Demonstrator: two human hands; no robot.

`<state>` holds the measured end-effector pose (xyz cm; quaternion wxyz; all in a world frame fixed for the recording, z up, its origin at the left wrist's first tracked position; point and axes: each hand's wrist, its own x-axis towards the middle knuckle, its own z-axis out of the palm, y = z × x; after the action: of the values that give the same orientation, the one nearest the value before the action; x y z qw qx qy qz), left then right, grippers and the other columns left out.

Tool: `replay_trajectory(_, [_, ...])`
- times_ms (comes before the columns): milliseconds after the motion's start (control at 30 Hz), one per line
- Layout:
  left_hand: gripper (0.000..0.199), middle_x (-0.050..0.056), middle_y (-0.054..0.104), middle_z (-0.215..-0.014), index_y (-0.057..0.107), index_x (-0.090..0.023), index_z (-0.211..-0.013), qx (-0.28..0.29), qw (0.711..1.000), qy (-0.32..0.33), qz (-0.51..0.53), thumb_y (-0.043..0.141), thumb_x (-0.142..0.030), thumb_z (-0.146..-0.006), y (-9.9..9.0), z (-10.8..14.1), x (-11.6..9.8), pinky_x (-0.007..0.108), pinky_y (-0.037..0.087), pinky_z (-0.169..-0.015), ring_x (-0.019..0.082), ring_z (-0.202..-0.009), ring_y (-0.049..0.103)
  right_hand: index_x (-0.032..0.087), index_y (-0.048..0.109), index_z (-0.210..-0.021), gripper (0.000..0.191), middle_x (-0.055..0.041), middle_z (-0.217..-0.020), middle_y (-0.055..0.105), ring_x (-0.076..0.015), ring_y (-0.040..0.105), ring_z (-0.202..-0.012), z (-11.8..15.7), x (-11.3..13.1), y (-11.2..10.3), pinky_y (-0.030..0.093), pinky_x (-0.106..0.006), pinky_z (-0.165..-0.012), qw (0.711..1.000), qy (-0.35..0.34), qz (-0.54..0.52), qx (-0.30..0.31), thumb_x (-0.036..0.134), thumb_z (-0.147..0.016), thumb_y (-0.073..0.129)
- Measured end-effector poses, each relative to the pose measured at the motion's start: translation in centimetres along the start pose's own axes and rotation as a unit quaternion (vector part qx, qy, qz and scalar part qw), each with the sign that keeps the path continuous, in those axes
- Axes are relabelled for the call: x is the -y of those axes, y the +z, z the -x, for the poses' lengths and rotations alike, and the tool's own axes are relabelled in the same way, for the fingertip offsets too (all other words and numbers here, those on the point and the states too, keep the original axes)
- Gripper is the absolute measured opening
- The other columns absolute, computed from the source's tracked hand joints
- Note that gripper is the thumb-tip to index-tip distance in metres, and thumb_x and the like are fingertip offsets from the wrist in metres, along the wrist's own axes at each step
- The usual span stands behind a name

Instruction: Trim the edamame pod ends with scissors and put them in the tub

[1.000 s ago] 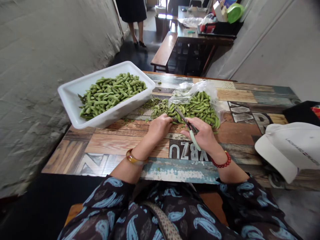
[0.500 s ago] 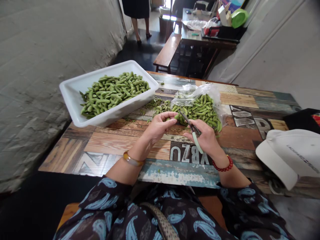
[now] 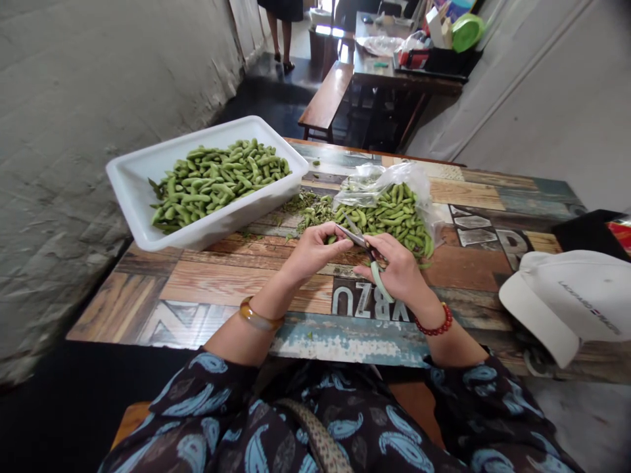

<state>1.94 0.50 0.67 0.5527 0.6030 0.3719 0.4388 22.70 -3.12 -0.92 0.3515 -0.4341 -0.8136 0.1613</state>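
Observation:
My right hand [image 3: 394, 264] grips a pair of scissors [image 3: 378, 276] with pale green handles, and the blades are spread and point left toward my left fingertips. Between the thumb and fingers of my left hand [image 3: 318, 251] is a green edamame pod [image 3: 331, 240], mostly hidden by the fingers. Just beyond both hands lies a pile of edamame pods [image 3: 401, 213], partly covered by a clear plastic bag [image 3: 362, 185]. Small trimmings [image 3: 315, 209] are heaped left of that pile. A white plastic tub [image 3: 217, 230] at the left holds many pods.
All this stands on a patchwork wood-print table [image 3: 236, 279]. A white cap [image 3: 566, 295] lies at the right edge. Behind are a wooden bench [image 3: 328, 98] and another table [image 3: 377, 72] with items on it. A person's legs [image 3: 280, 39] show at the back.
The scissors' blades have opened and turned further left, closer to my left fingers. The person at the back has moved a little farther off. The whole view has shifted slightly.

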Motion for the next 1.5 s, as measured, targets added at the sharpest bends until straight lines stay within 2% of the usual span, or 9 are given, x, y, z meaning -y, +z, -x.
replay_trajectory(400, [0.019, 0.004, 0.065, -0.078, 0.072, -0.014, -0.078, 0.007, 0.999, 0.025, -0.034, 0.073, -0.033, -0.078, 0.02, 0.07, 0.12, 0.029, 0.042, -0.079, 0.016, -0.078, 0.056, 0.021, 0.057, -0.126, 0.051, -0.0092, -0.103, 0.064, -0.021, 0.061, -0.079, 0.04, -0.28, 0.13, 0.057, -0.037, -0.075, 1.0, -0.013, -0.004, 0.011, 0.044, -0.084, 0.072])
replay_trajectory(700, [0.019, 0.003, 0.066, -0.078, 0.07, -0.015, -0.074, -0.011, 1.0, 0.012, -0.013, 0.077, -0.033, -0.075, 0.1, 0.07, -0.01, 0.027, 0.041, -0.074, 0.014, -0.076, 0.054, 0.02, 0.059, -0.124, 0.045, -0.0071, -0.093, 0.063, -0.0196, 0.06, -0.076, -0.09, 0.01, -0.16, 0.055, -0.033, -0.07, 1.0, -0.011, 0.003, 0.014, 0.042, -0.086, 0.07])
replay_trajectory(767, [0.02, 0.002, 0.065, -0.077, 0.068, -0.014, -0.074, -0.016, 1.0, 0.001, 0.006, 0.078, -0.032, -0.073, 0.15, 0.05, -0.05, 0.025, 0.041, -0.071, 0.013, -0.074, 0.054, 0.019, 0.06, -0.123, 0.043, -0.0071, -0.092, 0.064, -0.0206, 0.062, -0.079, -0.11, 0.08, -0.15, 0.055, -0.034, -0.073, 1.0, -0.012, 0.005, 0.011, 0.042, -0.087, 0.069])
replay_trajectory(833, [0.022, -0.002, 0.061, -0.07, 0.064, -0.015, -0.077, -0.021, 0.998, -0.027, 0.051, 0.077, -0.032, -0.073, 0.19, 0.02, -0.08, 0.022, 0.038, -0.06, 0.009, -0.063, 0.049, 0.019, 0.06, -0.122, 0.043, -0.0078, -0.094, 0.066, -0.0213, 0.063, -0.082, -0.16, 0.14, -0.15, 0.055, -0.035, -0.076, 1.0, -0.008, 0.002, -0.001, 0.042, -0.087, 0.069])
replay_trajectory(933, [0.025, -0.007, 0.05, -0.059, 0.057, -0.017, -0.081, -0.029, 0.986, -0.082, 0.144, 0.074, -0.033, -0.075, 0.19, -0.01, -0.17, 0.019, 0.025, -0.046, 0.005, -0.046, 0.037, 0.018, 0.062, -0.12, 0.042, -0.0083, -0.095, 0.067, -0.0218, 0.065, -0.084, -0.27, 0.25, -0.21, 0.055, -0.036, -0.079, 0.999, 0.005, -0.002, -0.039, 0.043, -0.087, 0.069])
replay_trajectory(1067, [0.027, -0.003, 0.058, -0.064, 0.058, -0.016, -0.083, -0.036, 0.973, -0.112, 0.197, 0.075, -0.033, -0.072, 0.11, -0.04, -0.38, 0.018, 0.019, -0.042, 0.004, -0.044, 0.039, 0.019, 0.063, -0.118, 0.04, -0.0076, -0.091, 0.068, -0.023, 0.066, -0.085, -0.35, 0.43, -0.28, 0.056, -0.036, -0.078, 0.998, 0.005, 0.01, -0.063, 0.043, -0.087, 0.07])
replay_trajectory(1200, [0.036, -0.001, 0.061, -0.069, 0.068, -0.012, -0.091, -0.045, 0.969, -0.133, 0.205, 0.079, -0.037, -0.067, 0.11, -0.05, -0.48, 0.018, 0.02, -0.042, 0.003, -0.047, 0.041, 0.019, 0.062, -0.119, 0.039, -0.0078, -0.093, 0.068, -0.0227, 0.066, -0.084, -0.23, 0.46, -0.16, 0.056, -0.037, -0.078, 0.999, -0.009, 0.013, -0.049, 0.04, -0.087, 0.07])
replay_trajectory(1400, [0.036, -0.005, 0.05, -0.053, 0.069, -0.013, -0.08, -0.059, 0.972, -0.122, 0.19, 0.086, -0.038, -0.06, 0.3, 0.08, -0.39, 0.019, 0.019, -0.042, 0.004, -0.045, 0.034, 0.02, 0.058, -0.126, 0.048, -0.0114, -0.109, 0.067, -0.0262, 0.065, -0.099, 0.02, 0.27, -0.05, 0.058, -0.039, -0.081, 0.999, -0.016, 0.031, -0.028, 0.038, -0.085, 0.073])
replay_trajectory(1500, [0.034, -0.003, 0.056, -0.058, 0.07, -0.013, -0.08, -0.055, 0.976, -0.108, 0.179, 0.086, -0.037, -0.061, 0.36, 0.12, -0.3, 0.02, 0.021, -0.043, 0.004, -0.046, 0.035, 0.02, 0.056, -0.13, 0.051, -0.0126, -0.112, 0.065, -0.0265, 0.065, -0.099, 0.01, 0.29, -0.14, 0.059, -0.039, -0.081, 0.999, -0.02, 0.03, -0.011, 0.034, -0.084, 0.073])
